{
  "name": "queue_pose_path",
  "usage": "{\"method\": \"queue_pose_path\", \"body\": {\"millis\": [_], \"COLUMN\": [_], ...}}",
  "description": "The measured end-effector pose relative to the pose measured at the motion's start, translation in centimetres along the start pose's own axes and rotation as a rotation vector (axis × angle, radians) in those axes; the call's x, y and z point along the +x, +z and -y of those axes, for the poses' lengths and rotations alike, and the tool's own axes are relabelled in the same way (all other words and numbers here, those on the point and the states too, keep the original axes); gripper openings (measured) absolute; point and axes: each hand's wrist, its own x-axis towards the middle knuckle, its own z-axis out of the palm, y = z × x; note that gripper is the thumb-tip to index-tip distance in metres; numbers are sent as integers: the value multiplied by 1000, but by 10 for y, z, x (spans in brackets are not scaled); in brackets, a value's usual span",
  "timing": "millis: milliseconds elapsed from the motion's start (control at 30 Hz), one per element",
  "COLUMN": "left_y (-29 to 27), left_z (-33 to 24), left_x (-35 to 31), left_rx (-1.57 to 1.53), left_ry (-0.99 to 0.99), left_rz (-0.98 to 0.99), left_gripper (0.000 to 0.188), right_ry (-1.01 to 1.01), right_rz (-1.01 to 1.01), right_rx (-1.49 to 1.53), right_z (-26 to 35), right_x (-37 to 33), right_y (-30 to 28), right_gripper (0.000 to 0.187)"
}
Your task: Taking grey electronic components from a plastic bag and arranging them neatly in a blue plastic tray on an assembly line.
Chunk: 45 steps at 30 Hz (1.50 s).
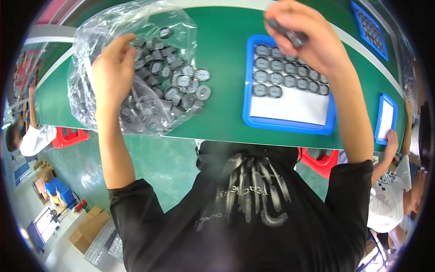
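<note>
My left hand [112,72] is inside the clear plastic bag [174,16] at the left, beside a heap of small grey round parts [165,70] with pale faces. Its thumb and forefinger are apart, and I see nothing between them; the other fingers are mostly hidden. Above the far edge of a blue-rimmed tray [290,128], my right hand [312,34] is closed around several dark grey parts [287,34] in a short row, slightly blurred. More grey round parts [275,78] sit in rows on the tray's white bottom, and my right wrist covers some of them.
All this lies on a green table [222,109]. Some grey parts have spilled out of the bag's mouth. Farther right are another filled blue tray [369,31] and a blue tray with a white bottom [385,118], touched by another person's hand [392,143]. Red stools [319,163] stand by the table.
</note>
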Motion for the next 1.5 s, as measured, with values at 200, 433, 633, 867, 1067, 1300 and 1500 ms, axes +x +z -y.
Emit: {"method": "queue_pose_path", "body": {"millis": [200,433,633,867,1067,1300,1500], "left_y": [1,72,74,74,71,121,128], "left_z": [-56,-102,-101,-93,-139,-185,-189], "left_x": [-16,-62,-64,-74,-64,-79,-74], "left_rx": [-568,-334,-60,-49,-275,-354,-311], "left_ry": [-9,389,399,452,662,693,699], "left_rz": [128,284,108,167,110,207,265], "left_gripper": [28,19,25,23,27,29,12], "right_ry": [64,-156,-225,-94,-209,-293,-218], "right_rz": [-216,-108,-231,-263,-161,-212,-369], "right_rx": [-564,-1301,-1329,-1259,-1470,-1418,-1535], "right_z": [-27,-70,-61,-62,-67,-51,-68], "right_x": [-116,-149,-152,-146,-137,-148,-150], "right_y": [-20,-1,-9,4,-7,-9,2], "right_gripper": [28,27,28,16,18,20,18]}}
